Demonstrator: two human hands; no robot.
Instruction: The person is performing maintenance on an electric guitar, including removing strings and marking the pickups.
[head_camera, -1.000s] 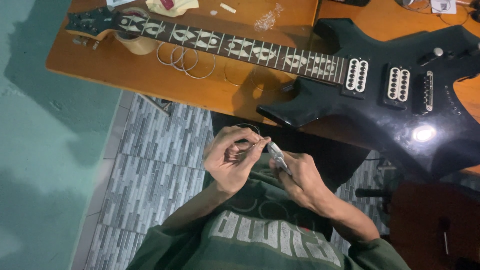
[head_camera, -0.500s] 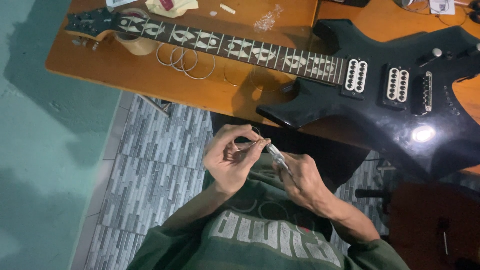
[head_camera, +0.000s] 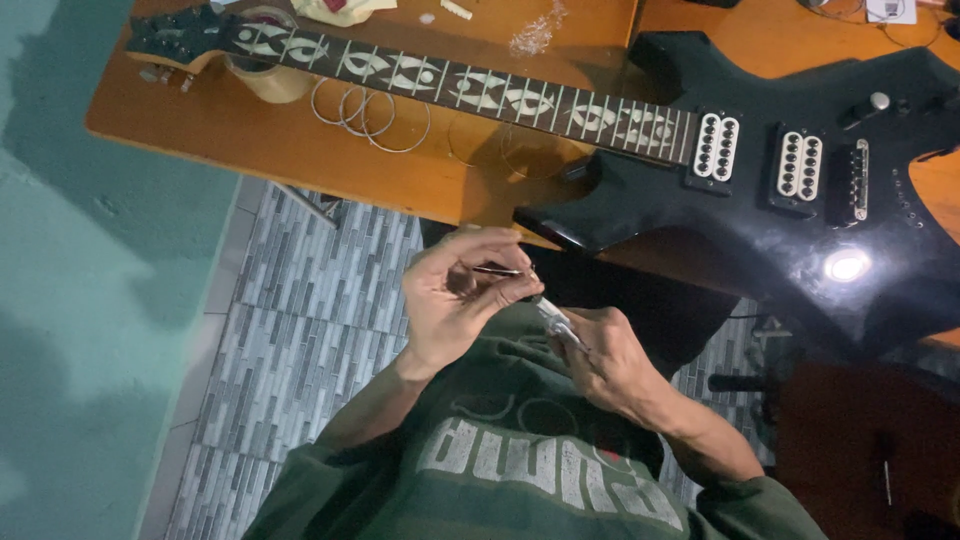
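Note:
My left hand (head_camera: 458, 297) is raised in front of my chest with its fingers curled around a thin coiled guitar string (head_camera: 497, 271). My right hand (head_camera: 612, 362) sits just to its right and grips a small silvery tool (head_camera: 556, 322) whose tip meets the string at my left fingertips. Both hands hover over my green sweatshirt, below the table edge. A black electric guitar (head_camera: 760, 215) without strings lies across the orange wooden table (head_camera: 300, 160) above the hands.
Several loose coiled strings (head_camera: 370, 108) lie on the table under the guitar neck (head_camera: 480, 95). A roll of tape (head_camera: 268, 78) props the headstock. A crumpled clear wrapper (head_camera: 532, 35) lies at the back. Grey patterned tile floor (head_camera: 300, 330) and a teal wall are at left.
My left hand has shifted slightly, fingers turning the coiled string against the tool. The right hand stays nearly still. The guitar and table items have not moved.

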